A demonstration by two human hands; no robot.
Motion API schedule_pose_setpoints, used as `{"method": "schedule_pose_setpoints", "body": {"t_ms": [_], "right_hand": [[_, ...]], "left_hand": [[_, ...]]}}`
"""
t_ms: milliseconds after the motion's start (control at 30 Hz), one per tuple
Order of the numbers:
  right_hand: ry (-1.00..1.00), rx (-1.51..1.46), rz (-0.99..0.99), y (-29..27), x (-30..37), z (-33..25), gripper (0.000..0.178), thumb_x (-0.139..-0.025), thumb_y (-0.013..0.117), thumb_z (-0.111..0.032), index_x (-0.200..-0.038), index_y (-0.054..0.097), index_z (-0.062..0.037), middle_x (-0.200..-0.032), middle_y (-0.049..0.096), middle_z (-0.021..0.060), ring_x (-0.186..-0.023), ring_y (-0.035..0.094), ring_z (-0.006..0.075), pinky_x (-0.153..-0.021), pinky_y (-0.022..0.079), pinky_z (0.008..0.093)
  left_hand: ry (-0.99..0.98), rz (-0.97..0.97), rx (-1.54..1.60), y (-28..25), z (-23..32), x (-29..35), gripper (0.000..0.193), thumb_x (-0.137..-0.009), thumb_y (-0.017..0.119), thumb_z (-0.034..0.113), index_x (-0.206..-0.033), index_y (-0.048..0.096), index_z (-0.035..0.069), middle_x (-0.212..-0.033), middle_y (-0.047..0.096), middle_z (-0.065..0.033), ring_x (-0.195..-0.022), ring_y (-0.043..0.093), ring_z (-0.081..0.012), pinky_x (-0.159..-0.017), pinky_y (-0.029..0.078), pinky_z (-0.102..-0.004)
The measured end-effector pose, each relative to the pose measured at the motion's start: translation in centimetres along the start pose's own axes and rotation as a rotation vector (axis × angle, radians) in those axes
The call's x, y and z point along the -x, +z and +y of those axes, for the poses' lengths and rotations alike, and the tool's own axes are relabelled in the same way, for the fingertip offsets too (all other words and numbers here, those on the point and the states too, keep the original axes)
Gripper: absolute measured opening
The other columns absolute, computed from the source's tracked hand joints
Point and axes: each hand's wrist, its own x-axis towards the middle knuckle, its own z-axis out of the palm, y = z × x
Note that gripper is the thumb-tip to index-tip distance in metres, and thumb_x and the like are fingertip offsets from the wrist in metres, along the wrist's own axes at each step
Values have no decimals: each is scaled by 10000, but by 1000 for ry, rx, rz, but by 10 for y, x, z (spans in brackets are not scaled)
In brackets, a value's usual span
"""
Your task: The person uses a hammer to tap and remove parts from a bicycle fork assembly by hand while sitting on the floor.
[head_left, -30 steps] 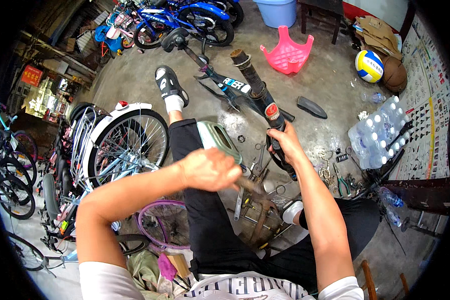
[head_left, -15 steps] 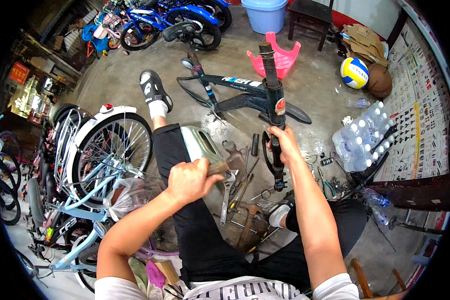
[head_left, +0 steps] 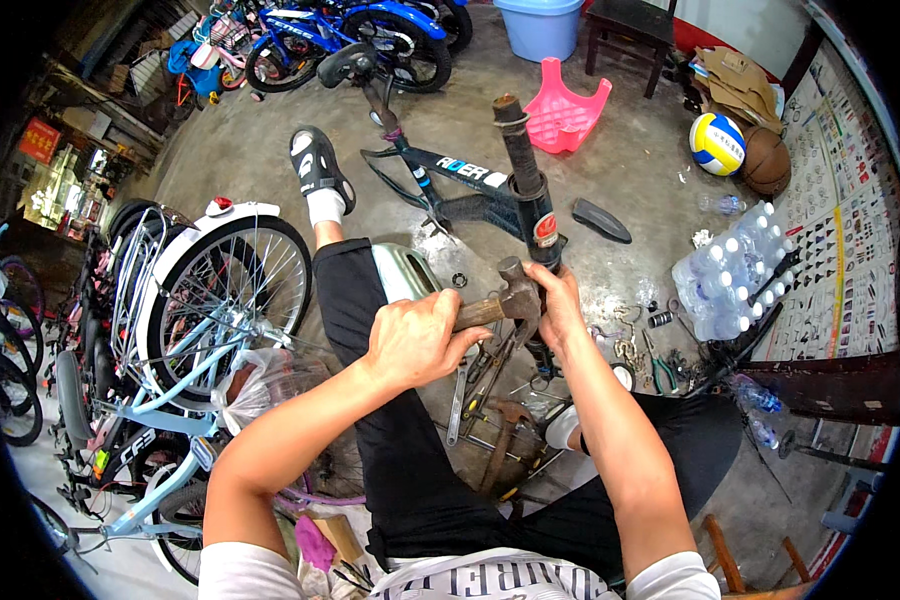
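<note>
My left hand [head_left: 410, 342] is wrapped round the wooden handle of a claw hammer [head_left: 519, 296]. The hammer's metal head is right beside my right hand and overlaps the fork in view; whether they touch I cannot tell. My right hand [head_left: 558, 300] closes round the black fork [head_left: 542, 352] just below the head tube [head_left: 530, 205] of a black bicycle frame [head_left: 470, 180]. A worn dark tube sticks up from the top of the head tube, leaning left. The frame reaches away from me to its saddle [head_left: 347, 64]. My right fingers partly hide the fork.
Between my legs lie a wrench [head_left: 457, 400], a second hammer [head_left: 506, 430] and other tools. Pliers [head_left: 660, 368] and packed water bottles [head_left: 725, 275] are at right. A light-blue bicycle [head_left: 185, 350] stands at left. A pink stool [head_left: 566, 108] and a blue tub [head_left: 538, 28] are farther off.
The hammer in my left hand has moved right and upward to the fork beside my right hand. The fork and head tube now lean with their top further left.
</note>
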Motion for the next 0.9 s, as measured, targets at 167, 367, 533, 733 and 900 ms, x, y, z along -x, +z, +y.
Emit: {"method": "schedule_pose_setpoints", "body": {"t_ms": [167,367,533,733,900], "right_hand": [[47,-274,-85,9,14,32,375,-859,727,-53,-1216,617,-20,-1154,692,85,-1080,639,213,-993,471,358],[127,-666,-275,3,18,44,471,-958,648,-361,-1284,583,-27,-1275,661,106,-1175,594,242,-1099,388,392],[93,-448,-48,-1,8,44,761,-942,476,-749,-1253,588,-64,-1149,655,109,-1007,604,276,-945,471,430],[59,-697,-7,24,11,38,581,-991,541,-635,-1193,588,-92,-1096,656,79,-985,583,257,-952,458,411],[55,-737,17,13,-5,39,539,-1003,550,-593,-1224,594,-103,-1089,671,66,-979,598,246,-946,470,410]], "left_hand": [[45,62,-79,-11,-17,-5,459,-846,776,450,-929,573,47,-697,645,-150,-605,661,-365,-543,504,-444],[0,81,-114,-16,-26,-2,464,-883,737,468,-872,542,46,-685,632,-153,-602,657,-375,-533,494,-461],[67,-74,-179,-13,4,6,498,-879,710,523,-827,525,63,-634,611,-119,-556,668,-317,-498,525,-421],[151,-78,-518,-49,-39,-29,414,-881,689,447,-741,618,64,-624,606,-145,-605,661,-355,-559,534,-449],[-492,653,-6,-68,-70,-8,403,-964,671,363,-883,601,-25,-702,652,-244,-603,644,-454,-557,499,-500]]}}
